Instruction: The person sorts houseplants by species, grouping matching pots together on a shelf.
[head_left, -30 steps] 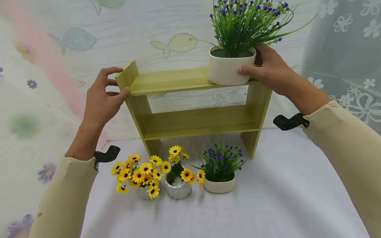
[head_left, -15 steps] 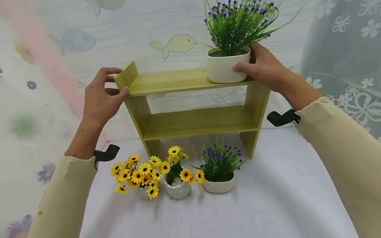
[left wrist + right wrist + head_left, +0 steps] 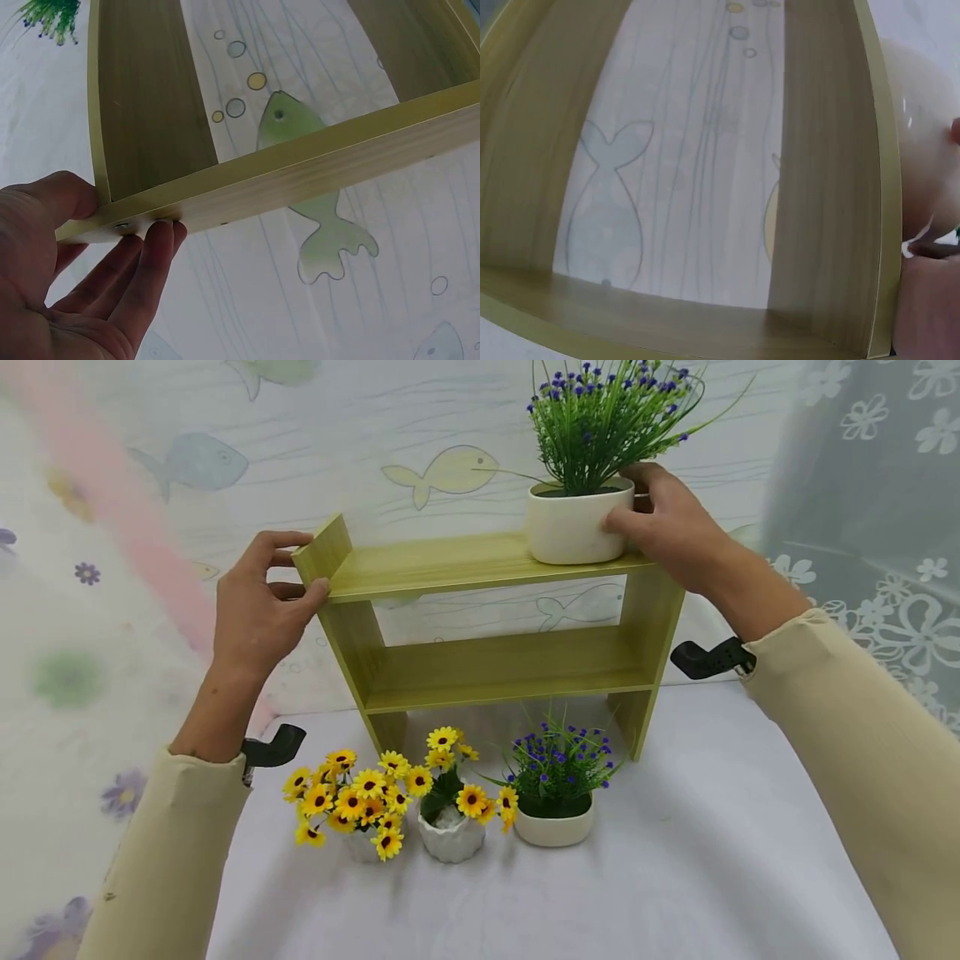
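Observation:
In the head view a small wooden shelf unit [image 3: 442, 560] stands upright at the back. My left hand [image 3: 258, 602] grips its upper left corner, thumb at the front edge and fingers against the outer side; the left wrist view shows these fingers [image 3: 146, 270] up close. On the right part of the top board is a white oval pot [image 3: 573, 531] with purple-flowered grass [image 3: 600, 427]. My right hand [image 3: 678, 539] holds this pot by its right end, thumb in front and fingers behind, partly hidden. In the right wrist view only the pot's side [image 3: 922, 142] and a bit of the hand [image 3: 930, 307] show.
Before the shelf, on the white cloth [image 3: 675, 860], stand two pots of yellow flowers [image 3: 367, 785] [image 3: 450, 835] and a smaller white pot of purple flowers [image 3: 555, 827]. Behind hangs a fish-patterned curtain [image 3: 450, 468]; a flowered sheer curtain [image 3: 900, 527] hangs at the right.
My right hand has shifted the pot slightly back on the top board, and the right forearm has moved a little left. My left hand keeps its grip on the shelf corner.

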`<state>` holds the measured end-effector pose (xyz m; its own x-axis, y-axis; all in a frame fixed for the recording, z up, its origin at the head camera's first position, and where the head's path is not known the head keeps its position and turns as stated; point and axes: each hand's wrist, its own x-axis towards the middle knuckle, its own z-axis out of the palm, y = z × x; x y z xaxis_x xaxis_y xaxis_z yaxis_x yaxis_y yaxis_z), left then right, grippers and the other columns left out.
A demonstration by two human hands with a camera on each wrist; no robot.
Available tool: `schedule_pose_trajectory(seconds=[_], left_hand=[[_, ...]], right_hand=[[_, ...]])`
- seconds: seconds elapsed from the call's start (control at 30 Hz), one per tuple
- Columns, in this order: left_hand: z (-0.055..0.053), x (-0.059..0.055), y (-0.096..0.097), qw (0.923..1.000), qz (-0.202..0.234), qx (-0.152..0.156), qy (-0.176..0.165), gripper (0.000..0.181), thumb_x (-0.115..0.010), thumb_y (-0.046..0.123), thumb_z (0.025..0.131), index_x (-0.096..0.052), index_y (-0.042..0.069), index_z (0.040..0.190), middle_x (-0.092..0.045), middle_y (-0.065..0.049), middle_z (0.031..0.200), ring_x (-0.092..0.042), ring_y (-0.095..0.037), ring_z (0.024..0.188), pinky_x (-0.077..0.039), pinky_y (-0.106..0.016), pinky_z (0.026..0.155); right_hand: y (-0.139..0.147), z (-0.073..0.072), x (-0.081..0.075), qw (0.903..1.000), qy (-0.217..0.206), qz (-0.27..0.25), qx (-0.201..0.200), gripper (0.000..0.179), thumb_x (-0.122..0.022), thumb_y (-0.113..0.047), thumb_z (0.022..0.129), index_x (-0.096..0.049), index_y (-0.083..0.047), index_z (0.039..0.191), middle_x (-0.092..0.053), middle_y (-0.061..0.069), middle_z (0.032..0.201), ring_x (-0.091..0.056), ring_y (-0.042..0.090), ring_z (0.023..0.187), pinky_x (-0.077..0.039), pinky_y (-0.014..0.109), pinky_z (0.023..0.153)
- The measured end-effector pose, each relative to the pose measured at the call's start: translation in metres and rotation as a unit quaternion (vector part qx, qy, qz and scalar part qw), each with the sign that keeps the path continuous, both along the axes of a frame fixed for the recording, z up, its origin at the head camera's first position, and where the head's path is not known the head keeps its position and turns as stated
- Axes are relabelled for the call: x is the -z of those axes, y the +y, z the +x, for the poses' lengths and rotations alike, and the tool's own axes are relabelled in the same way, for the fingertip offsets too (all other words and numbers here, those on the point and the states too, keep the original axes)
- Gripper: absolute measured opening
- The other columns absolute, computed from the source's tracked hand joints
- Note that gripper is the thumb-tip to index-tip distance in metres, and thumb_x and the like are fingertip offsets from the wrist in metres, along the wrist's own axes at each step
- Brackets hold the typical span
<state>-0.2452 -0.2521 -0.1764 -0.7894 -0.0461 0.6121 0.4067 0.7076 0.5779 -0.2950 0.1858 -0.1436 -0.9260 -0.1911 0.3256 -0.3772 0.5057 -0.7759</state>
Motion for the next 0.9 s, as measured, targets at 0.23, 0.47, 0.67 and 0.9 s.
schedule_pose_trajectory(seconds=[0.23, 0.47, 0.67, 0.9], left_hand=[[-0.001, 0.0, 0.003, 1.0, -0.001, -0.004, -0.006, 0.049, -0.067, 0.027, 0.094, -0.053, 0.035, 0.14, -0.058, -0.007, 0.126, -0.073, -0.026, 0.097, -0.055, -0.019, 0.075], [0.0, 0.004, -0.001, 0.9999, 0.002, -0.013, -0.009, 0.05, -0.067, 0.028, 0.094, -0.052, 0.037, 0.141, -0.057, -0.005, 0.125, -0.072, -0.028, 0.1, -0.054, -0.017, 0.073], [-0.003, 0.004, 0.0, 0.9999, 0.01, 0.004, -0.007, 0.05, -0.068, 0.027, 0.094, -0.053, 0.036, 0.14, -0.059, -0.007, 0.125, -0.072, -0.026, 0.099, -0.056, -0.02, 0.076], [-0.004, 0.003, -0.002, 0.9998, 0.013, 0.012, -0.001, 0.05, -0.068, 0.026, 0.093, -0.054, 0.034, 0.14, -0.06, -0.007, 0.122, -0.071, -0.01, 0.087, -0.055, -0.017, 0.074]], right_hand=[[-0.005, 0.009, 0.01, 0.9961, 0.072, -0.03, 0.042, 0.077, -0.059, -0.028, 0.092, -0.02, -0.011, 0.156, -0.029, 0.01, 0.157, -0.034, 0.024, 0.145, -0.031, 0.039, 0.119], [-0.016, 0.021, 0.027, 0.9769, 0.194, -0.033, 0.084, 0.069, -0.06, -0.021, 0.089, -0.032, -0.007, 0.15, -0.034, 0.009, 0.148, -0.044, 0.021, 0.136, -0.036, 0.03, 0.115], [-0.018, 0.036, 0.04, 0.9669, 0.223, -0.058, 0.109, 0.064, -0.063, -0.021, 0.087, -0.04, -0.007, 0.145, -0.038, 0.009, 0.143, -0.045, 0.018, 0.133, -0.038, 0.027, 0.112], [-0.028, 0.078, 0.054, 0.9561, 0.265, -0.11, 0.058, 0.053, -0.057, -0.002, 0.084, -0.046, 0.006, 0.135, -0.04, 0.014, 0.135, -0.046, 0.023, 0.127, -0.043, 0.034, 0.109]])
